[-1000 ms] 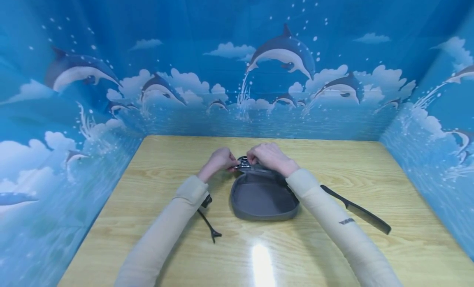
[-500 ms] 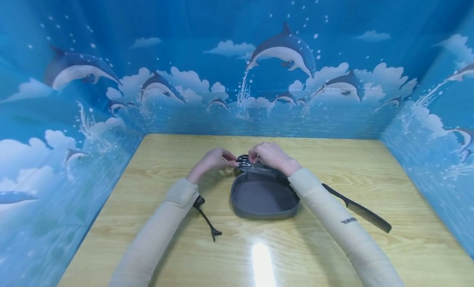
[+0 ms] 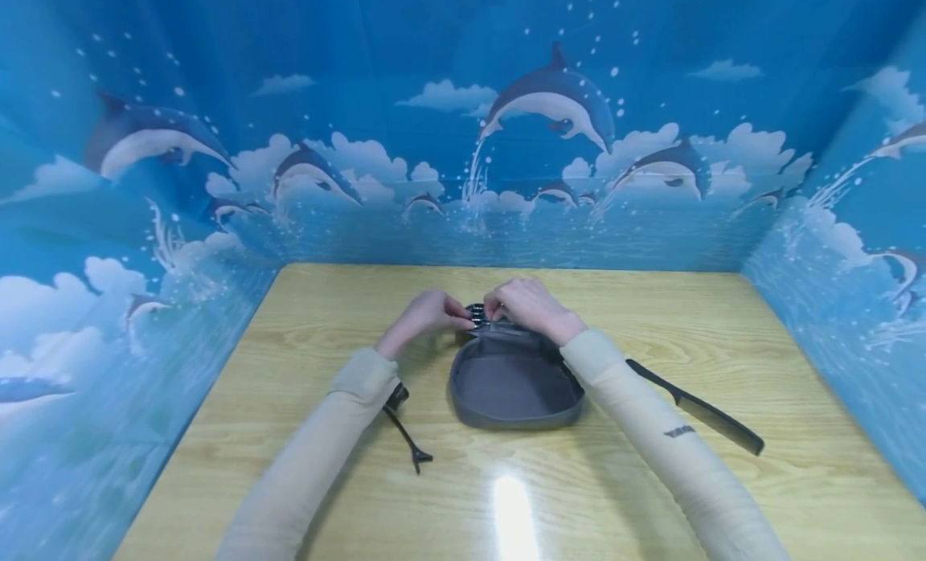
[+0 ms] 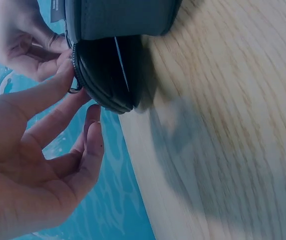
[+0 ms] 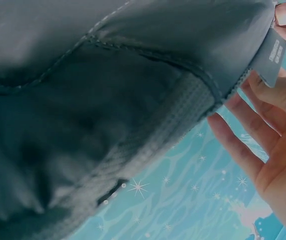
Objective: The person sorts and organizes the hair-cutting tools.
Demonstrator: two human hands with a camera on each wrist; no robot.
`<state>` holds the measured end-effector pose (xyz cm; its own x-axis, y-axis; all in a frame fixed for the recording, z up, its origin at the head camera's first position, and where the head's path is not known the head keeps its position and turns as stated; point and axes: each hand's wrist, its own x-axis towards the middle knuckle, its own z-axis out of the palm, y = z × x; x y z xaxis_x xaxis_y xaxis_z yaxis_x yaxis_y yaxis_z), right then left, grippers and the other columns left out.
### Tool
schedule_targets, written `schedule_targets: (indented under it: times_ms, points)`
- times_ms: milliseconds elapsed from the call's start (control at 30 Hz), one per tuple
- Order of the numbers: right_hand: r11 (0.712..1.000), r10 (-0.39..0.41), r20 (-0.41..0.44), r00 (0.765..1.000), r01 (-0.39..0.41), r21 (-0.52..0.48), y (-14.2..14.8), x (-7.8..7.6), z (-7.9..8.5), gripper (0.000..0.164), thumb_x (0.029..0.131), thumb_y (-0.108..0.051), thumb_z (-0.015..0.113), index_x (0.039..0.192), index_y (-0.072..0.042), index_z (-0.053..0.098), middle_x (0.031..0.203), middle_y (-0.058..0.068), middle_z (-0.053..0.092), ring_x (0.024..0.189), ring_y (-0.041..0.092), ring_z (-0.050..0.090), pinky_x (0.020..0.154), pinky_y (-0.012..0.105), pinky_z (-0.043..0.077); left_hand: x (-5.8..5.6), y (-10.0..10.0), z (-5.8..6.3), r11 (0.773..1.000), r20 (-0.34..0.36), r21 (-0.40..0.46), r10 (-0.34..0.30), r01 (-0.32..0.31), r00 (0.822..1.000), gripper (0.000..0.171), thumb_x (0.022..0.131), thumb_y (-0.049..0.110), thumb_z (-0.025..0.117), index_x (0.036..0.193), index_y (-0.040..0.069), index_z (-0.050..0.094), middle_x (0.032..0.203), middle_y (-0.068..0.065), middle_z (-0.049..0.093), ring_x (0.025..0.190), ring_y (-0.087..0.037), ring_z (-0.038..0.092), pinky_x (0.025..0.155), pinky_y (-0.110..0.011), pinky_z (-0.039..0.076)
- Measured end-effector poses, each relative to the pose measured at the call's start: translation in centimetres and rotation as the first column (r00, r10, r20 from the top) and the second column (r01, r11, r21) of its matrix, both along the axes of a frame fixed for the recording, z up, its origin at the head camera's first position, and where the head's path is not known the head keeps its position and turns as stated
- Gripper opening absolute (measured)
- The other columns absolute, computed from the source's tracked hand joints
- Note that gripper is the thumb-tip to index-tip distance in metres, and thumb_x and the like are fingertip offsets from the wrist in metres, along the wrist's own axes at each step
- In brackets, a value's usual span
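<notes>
A grey zippered case (image 3: pixel 506 424) lies opened on the table, its hollow bottom half toward me and its far edge raised. At that far edge my left hand (image 3: pixel 427 313) pinches the zipper edge (image 4: pixel 75 60) between thumb and fingers, the other fingers bent loosely below. A glossy black part (image 3: pixel 477 313) of the case shows between my hands. My right hand (image 3: pixel 531 305) grips the same edge just to the right, thumb by a small grey fabric label (image 5: pixel 270 57). In the right wrist view the case's grey lining (image 5: pixel 107 95) fills much of the picture.
A black comb (image 3: pixel 712 420) with a long handle lies right of the case, beside my right forearm. To the left, a slim black clip (image 3: pixel 412 444) with a forked end lies partly under my left sleeve (image 3: pixel 365 380). A dolphin-printed curtain (image 3: pixel 463 223) borders the wooden table.
My left hand drew slightly left and its wrist swung outward, then it came back right against the zipper edge. My right hand has stayed nearly still on the case.
</notes>
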<state>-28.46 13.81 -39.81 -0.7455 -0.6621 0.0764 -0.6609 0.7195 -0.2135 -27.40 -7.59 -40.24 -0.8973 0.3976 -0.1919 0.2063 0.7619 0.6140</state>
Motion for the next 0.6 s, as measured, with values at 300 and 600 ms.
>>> schedule_targets:
  times_ms: [300,600]
  points:
    - [1.0,0.002,-0.015,1.0,-0.002,0.023,-0.2,0.0,-0.1,0.012,0.092,-0.016,0.076,0.082,-0.022,0.072,0.081,-0.01,0.07,0.067,0.01,0.059,0.064,0.032,0.051,-0.4,0.8,-0.5,1.0,-0.01,-0.001,-0.017,0.017,1.0,0.029,0.092,0.032,0.078,0.114,0.015,0.078,0.112,-0.003,0.076,0.105,-0.022,0.069,0.092,-0.037,0.056]
    - [0.999,-0.022,-0.024,0.999,0.023,0.043,-0.4,-0.1,-0.1,0.012,0.092,-0.018,0.076,0.082,-0.024,0.074,0.082,-0.01,0.071,0.068,0.009,0.06,0.06,0.031,0.05,-0.5,1.1,-0.9,0.999,-0.005,0.052,-0.008,0.008,1.0,0.028,0.093,0.032,0.076,0.112,0.012,0.079,0.106,-0.003,0.077,0.098,-0.02,0.07,0.085,-0.033,0.057]
